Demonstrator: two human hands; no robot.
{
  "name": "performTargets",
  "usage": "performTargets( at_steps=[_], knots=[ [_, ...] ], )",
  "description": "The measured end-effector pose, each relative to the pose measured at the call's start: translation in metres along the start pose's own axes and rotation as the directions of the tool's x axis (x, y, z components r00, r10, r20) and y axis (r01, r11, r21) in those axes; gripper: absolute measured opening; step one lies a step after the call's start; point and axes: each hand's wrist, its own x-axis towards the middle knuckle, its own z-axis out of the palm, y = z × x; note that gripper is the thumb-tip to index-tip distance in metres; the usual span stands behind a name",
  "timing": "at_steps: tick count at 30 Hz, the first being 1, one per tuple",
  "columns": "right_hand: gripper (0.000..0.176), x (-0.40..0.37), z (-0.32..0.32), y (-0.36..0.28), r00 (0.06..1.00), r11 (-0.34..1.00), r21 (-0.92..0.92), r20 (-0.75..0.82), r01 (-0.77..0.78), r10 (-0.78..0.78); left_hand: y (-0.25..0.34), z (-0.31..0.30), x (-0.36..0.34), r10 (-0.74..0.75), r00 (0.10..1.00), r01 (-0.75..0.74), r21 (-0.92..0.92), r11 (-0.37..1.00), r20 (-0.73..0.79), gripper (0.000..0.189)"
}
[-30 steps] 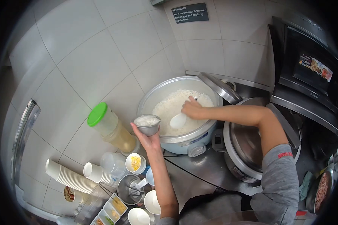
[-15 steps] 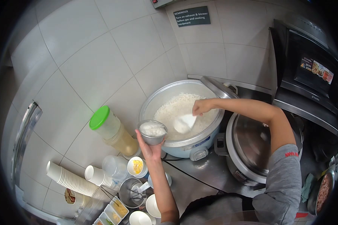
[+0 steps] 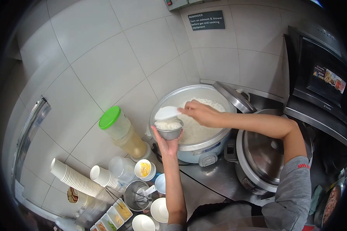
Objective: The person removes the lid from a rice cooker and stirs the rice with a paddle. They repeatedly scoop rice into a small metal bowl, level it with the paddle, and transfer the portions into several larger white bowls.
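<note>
My left hand (image 3: pixel 167 144) holds up a small metal bowl (image 3: pixel 170 134) from below, with a mound of white rice in it. My right hand (image 3: pixel 200 112) grips a white paddle (image 3: pixel 167 113), whose flat blade lies over the top of the bowl's rice. Behind both hands stands the large round rice cooker (image 3: pixel 202 148), uncovered and with white rice (image 3: pixel 198 133) inside. Its metal lid (image 3: pixel 235 96) leans at the cooker's back right rim.
A second cooker (image 3: pixel 262 154) with its lid on stands at right. To the left are a green-lidded container (image 3: pixel 121 131), stacked white cups (image 3: pixel 75 179), a metal pot (image 3: pixel 133 195), white bowls (image 3: pixel 159 210) and a tray of toppings (image 3: pixel 113 215). A pan (image 3: pixel 329 204) sits far right.
My right hand has lifted the paddle out of the cooker's rice and moved it left over the bowl. The whole view has shifted slightly.
</note>
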Motion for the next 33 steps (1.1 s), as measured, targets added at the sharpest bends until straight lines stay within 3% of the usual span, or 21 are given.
performTargets(
  at_steps=[3, 6, 10, 11, 13, 15, 18, 19, 22, 23, 26, 27, 28, 31, 33],
  knots=[
    [0.043, -0.008, 0.012, -0.004, 0.986, 0.98, -0.101, 0.024, 0.169, -0.168, 0.003, -0.002, -0.002, -0.024, 1.0, 0.024, -0.003, 1.0, 0.019, 0.067],
    [0.037, 0.009, -0.007, 0.019, 0.964, 0.986, 0.165, 0.256, 0.028, -0.07, 0.002, -0.001, -0.01, -0.005, 1.0, 0.005, 0.024, 1.0, 0.007, 0.064],
    [0.038, -0.001, 0.008, 0.017, 0.971, 0.971, 0.155, 0.184, -0.18, 0.151, 0.0, 0.004, -0.008, 0.05, 0.999, -0.049, 0.024, 0.998, -0.022, 0.058],
    [0.035, -0.011, 0.018, 0.003, 0.99, 0.985, 0.144, 0.122, -0.094, 0.076, 0.0, 0.003, -0.005, 0.06, 0.998, -0.06, 0.001, 0.998, -0.03, 0.058],
    [0.033, -0.007, 0.01, -0.005, 0.983, 0.965, 0.197, 0.091, -0.174, 0.158, -0.004, -0.003, 0.006, 0.078, 0.996, -0.08, -0.043, 0.996, -0.046, 0.059],
    [0.034, -0.002, 0.0, -0.013, 0.976, 0.957, 0.193, 0.02, -0.218, 0.218, -0.008, -0.006, 0.011, 0.208, 0.973, -0.206, 0.035, 0.978, -0.096, 0.063],
    [0.033, -0.003, 0.011, -0.015, 0.974, 0.967, 0.139, 0.099, -0.216, 0.203, -0.014, 0.011, 0.006, 0.295, 0.948, -0.288, 0.078, 0.955, -0.116, 0.067],
    [0.026, 0.001, 0.008, -0.018, 0.952, 0.943, 0.155, 0.126, -0.296, 0.278, -0.015, 0.016, 0.0, 0.304, 0.945, -0.296, 0.082, 0.952, -0.121, 0.068],
    [0.026, 0.001, 0.01, 0.004, 0.927, 0.918, 0.129, 0.067, -0.375, 0.369, -0.021, -0.016, 0.021, 0.282, 0.957, -0.286, -0.049, 0.957, -0.066, 0.067],
    [0.027, -0.003, 0.015, 0.021, 0.919, 0.911, 0.124, 0.02, -0.392, 0.393, -0.022, -0.018, 0.02, 0.33, 0.939, -0.333, -0.021, 0.943, -0.098, 0.066],
    [0.031, -0.012, 0.029, 0.003, 0.863, 0.87, 0.129, 0.257, -0.477, 0.435, -0.028, 0.015, 0.008, 0.461, 0.868, -0.452, 0.093, 0.887, -0.184, 0.064],
    [0.033, -0.019, 0.044, -0.012, 0.933, 0.919, 0.166, 0.038, -0.358, 0.357, -0.033, 0.023, 0.007, 0.493, 0.844, -0.466, 0.165, 0.869, -0.213, 0.063],
    [0.034, -0.017, 0.042, -0.019, 0.935, 0.914, 0.199, 0.063, -0.354, 0.348, -0.036, 0.026, 0.007, 0.525, 0.817, -0.475, 0.24, 0.847, -0.238, 0.062],
    [0.038, -0.01, 0.028, -0.024, 0.941, 0.911, 0.238, 0.139, -0.335, 0.31, -0.03, 0.015, 0.007, 0.493, 0.834, -0.452, 0.205, 0.868, -0.248, 0.06],
    [0.042, 0.0, 0.013, -0.008, 0.934, 0.922, 0.193, 0.193, -0.337, 0.3, -0.018, -0.005, 0.01, 0.326, 0.933, -0.314, 0.094, 0.945, -0.152, 0.06]
  ],
)
